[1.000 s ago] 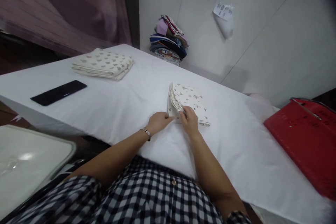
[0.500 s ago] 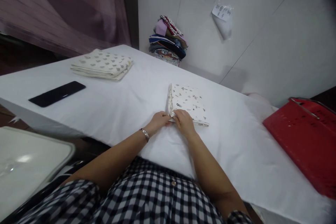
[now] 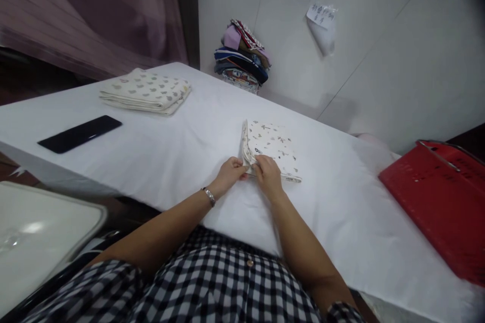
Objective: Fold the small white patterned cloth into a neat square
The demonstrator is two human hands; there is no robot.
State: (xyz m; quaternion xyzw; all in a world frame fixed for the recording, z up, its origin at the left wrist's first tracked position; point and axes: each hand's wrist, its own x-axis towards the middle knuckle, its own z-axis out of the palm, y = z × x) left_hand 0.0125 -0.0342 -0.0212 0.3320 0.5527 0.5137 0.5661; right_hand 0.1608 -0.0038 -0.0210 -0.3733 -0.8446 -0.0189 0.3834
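Observation:
A folded cream cloth (image 3: 275, 141) with small dark and brown prints lies on the white-covered table (image 3: 197, 156) in front of me. My left hand (image 3: 230, 172), with a metal bracelet at the wrist, pinches the cloth's near left corner. Right beside it, my right hand (image 3: 268, 174) grips the upper layers at that same corner, thumb and fingers closed on the edge. The fingertips of the two hands almost meet, and the corner is partly hidden between them. The rest of the cloth lies flat, its layered left edge slightly raised.
A larger folded printed cloth (image 3: 146, 92) and a black phone (image 3: 80, 133) lie at the left of the table. A red plastic basket (image 3: 439, 207) stands at the right. Beyond the far edge is a stack of folded clothes (image 3: 242, 58). A white lid-like surface (image 3: 45, 242) is at lower left.
My right hand has moved left and down to the cloth's near left corner, close to my left hand. The lifted upper layers have come down flatter. My left hand has stayed almost in place.

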